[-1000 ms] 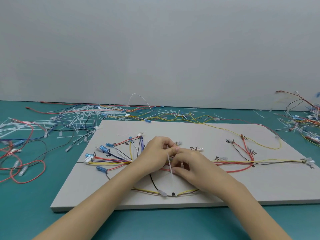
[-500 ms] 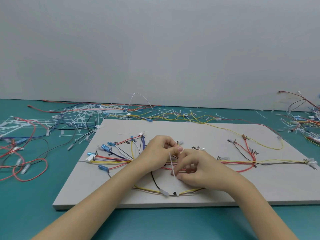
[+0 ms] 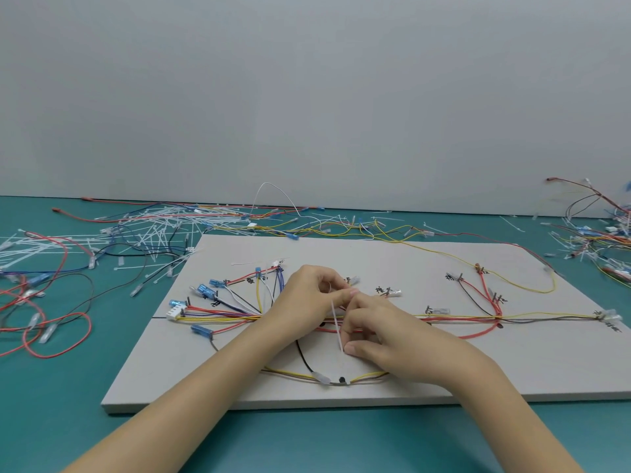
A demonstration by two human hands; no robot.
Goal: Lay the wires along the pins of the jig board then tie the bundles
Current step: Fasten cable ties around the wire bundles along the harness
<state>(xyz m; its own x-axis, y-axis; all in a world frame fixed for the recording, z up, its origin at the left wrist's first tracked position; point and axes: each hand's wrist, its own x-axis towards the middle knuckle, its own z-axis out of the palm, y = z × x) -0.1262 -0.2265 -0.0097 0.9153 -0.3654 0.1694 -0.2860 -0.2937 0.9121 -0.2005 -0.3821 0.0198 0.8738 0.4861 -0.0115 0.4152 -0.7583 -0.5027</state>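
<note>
From the head camera, the right hand has slid a little lower than a moment ago, and its thumb now pinches the tail of the white zip tie. The left hand still pinches the top of the tie. This looks like the tie being pulled tight around the wire bundle, which lies along the middle of the jig board. No boxes or bins show. Spare ties lie loose on the green table.
</note>
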